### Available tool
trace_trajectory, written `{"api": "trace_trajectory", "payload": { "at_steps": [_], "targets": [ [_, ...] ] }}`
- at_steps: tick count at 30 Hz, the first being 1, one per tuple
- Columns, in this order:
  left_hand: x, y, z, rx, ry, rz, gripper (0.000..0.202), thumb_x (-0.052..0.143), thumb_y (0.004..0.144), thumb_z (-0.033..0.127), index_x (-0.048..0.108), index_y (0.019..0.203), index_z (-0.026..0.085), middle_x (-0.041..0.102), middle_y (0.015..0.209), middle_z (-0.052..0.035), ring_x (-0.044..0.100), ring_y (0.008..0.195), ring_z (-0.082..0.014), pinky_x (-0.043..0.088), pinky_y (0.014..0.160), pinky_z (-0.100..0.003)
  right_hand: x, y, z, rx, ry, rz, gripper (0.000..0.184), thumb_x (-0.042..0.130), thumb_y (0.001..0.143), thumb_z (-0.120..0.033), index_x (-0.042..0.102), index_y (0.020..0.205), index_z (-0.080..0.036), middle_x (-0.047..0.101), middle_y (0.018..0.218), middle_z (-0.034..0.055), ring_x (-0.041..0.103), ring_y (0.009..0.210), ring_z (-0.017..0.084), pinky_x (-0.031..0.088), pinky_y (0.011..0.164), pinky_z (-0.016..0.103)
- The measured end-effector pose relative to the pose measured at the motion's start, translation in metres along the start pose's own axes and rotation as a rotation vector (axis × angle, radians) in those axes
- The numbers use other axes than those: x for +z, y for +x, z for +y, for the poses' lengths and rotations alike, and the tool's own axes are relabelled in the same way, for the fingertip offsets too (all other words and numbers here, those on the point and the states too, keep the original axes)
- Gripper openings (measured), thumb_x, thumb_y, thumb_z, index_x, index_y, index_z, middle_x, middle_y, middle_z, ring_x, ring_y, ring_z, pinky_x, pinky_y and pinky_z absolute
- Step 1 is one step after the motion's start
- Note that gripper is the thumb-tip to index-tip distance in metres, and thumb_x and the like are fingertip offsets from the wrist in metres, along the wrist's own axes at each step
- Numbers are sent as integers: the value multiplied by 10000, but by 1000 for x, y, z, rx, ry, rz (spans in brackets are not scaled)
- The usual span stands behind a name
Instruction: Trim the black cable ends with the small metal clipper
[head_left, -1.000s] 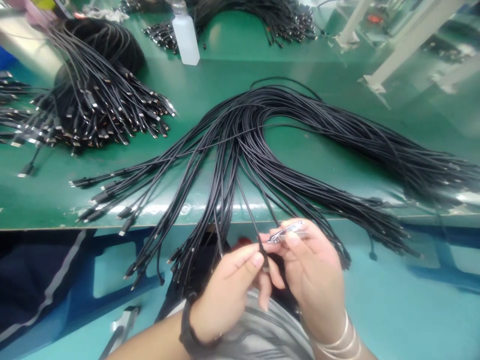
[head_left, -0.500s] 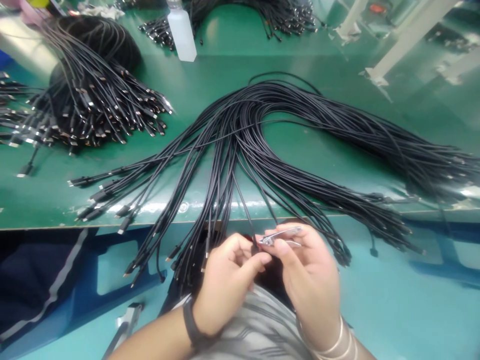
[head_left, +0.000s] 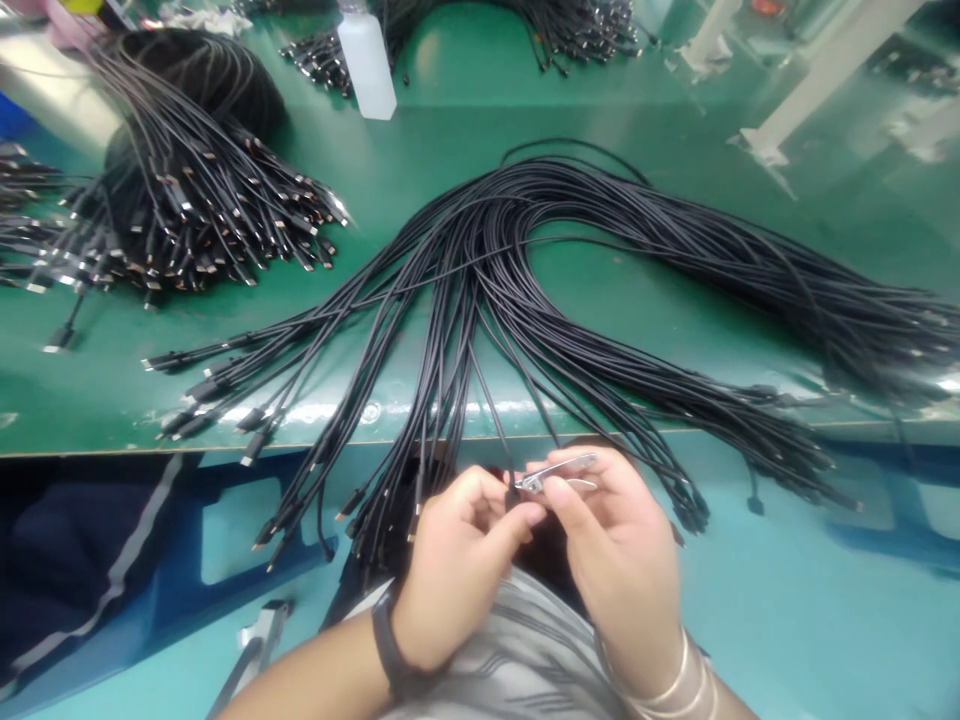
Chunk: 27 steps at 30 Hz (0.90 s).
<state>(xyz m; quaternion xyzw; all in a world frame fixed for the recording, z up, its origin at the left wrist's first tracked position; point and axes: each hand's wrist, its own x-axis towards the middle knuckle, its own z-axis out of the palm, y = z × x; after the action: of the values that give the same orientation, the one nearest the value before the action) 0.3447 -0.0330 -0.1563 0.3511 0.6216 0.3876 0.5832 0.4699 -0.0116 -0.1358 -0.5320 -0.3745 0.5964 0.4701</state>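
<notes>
My left hand (head_left: 457, 570) pinches the moulded end of a black cable (head_left: 511, 495) between thumb and fingers, and its tip is partly hidden. My right hand (head_left: 616, 565) holds a small metal nail clipper (head_left: 559, 473), whose jaw end sits right by that cable end. They look touching or nearly so. From there the cable runs up into a large bundle of thin black cables (head_left: 480, 290) spread on the green table, with many connector ends hanging over the front edge near my hands.
A heap of black cables with metal connectors (head_left: 195, 200) lies at the left, and another (head_left: 555, 25) at the back. A white plastic bottle (head_left: 366, 62) stands behind. Below the green table's front edge (head_left: 90, 450) is a blue frame (head_left: 247, 520). My striped grey shirt (head_left: 517, 650) shows below my hands.
My hands have drawn together and risen a little. The cable end has moved up to the clipper's jaw end. The view has shifted slightly.
</notes>
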Motion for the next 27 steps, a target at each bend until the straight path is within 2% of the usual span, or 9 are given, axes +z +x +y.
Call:
{"api": "trace_trajectory", "payload": {
  "at_steps": [6, 9, 13, 16, 18, 19, 21, 24, 27],
  "targets": [
    [0, -2, -1, 3, 6, -7, 320, 713, 816, 434, 548, 691, 190, 628, 604, 34, 461, 419, -65, 349, 429, -197, -1, 3, 1, 16, -64, 41, 118, 703, 877, -342, 665, 931, -244, 746, 818, 13, 721, 717, 151, 597, 652, 227],
    [0, -1, -3, 7, 21, -13, 330, 694, 829, 457, 542, 699, 195, 618, 590, 35, 467, 428, -77, 368, 454, -208, -4, 6, 5, 45, 1, 43, 127, 707, 874, -346, 659, 940, -249, 737, 817, 7, 714, 724, 159, 599, 678, 259],
    [1, 1, -4, 134, 193, 25, 275, 667, 859, 417, 559, 723, 204, 632, 627, 18, 518, 510, -106, 386, 526, -220, -10, 12, 1, 81, 154, -153, 105, 696, 878, -319, 654, 954, -259, 720, 867, 8, 694, 791, 172, 583, 724, 291],
    [0, -2, -2, 308, 416, 32, 261, 656, 866, 373, 557, 690, 209, 623, 625, 1, 534, 546, -129, 353, 542, -234, -14, 18, -11, 111, 29, -342, 105, 707, 853, -297, 660, 922, -234, 689, 883, 19, 670, 818, 177, 570, 754, 300],
    [-4, -8, 3, 384, 526, -47, 250, 643, 875, 358, 571, 688, 208, 628, 621, -8, 540, 543, -138, 339, 545, -248, -16, 20, -19, 110, -109, -407, 101, 694, 854, -304, 652, 891, -220, 675, 864, 22, 658, 807, 180, 562, 749, 303],
    [-8, -13, 6, 407, 563, -96, 234, 634, 882, 363, 595, 712, 206, 635, 621, -10, 552, 547, -142, 343, 554, -251, -18, 21, -22, 86, -190, -402, 106, 682, 859, -316, 646, 880, -219, 675, 862, 25, 656, 802, 185, 557, 741, 306],
    [-18, -22, 14, 418, 615, -142, 245, 607, 899, 411, 638, 771, 204, 635, 604, -4, 571, 548, -145, 357, 572, -252, -24, 24, -26, -17, -420, -311, 125, 657, 873, -351, 641, 891, -227, 688, 898, 34, 658, 813, 202, 542, 736, 321],
    [-40, -31, 25, 299, 752, 15, 413, 527, 904, 559, 623, 709, 208, 605, 552, -3, 569, 529, -159, 345, 562, -266, -41, 31, -26, -254, -832, -69, 150, 636, 877, -375, 652, 942, -241, 707, 991, 56, 657, 885, 246, 510, 795, 375],
    [-60, -31, 30, 71, 974, 121, 493, 470, 886, 651, 624, 711, 217, 664, 631, -42, 627, 617, -231, 343, 582, -300, -59, 41, -23, -416, -1020, 81, 145, 628, 870, -354, 657, 946, -234, 713, 1018, 74, 646, 960, 280, 480, 880, 431]
  ]
}}
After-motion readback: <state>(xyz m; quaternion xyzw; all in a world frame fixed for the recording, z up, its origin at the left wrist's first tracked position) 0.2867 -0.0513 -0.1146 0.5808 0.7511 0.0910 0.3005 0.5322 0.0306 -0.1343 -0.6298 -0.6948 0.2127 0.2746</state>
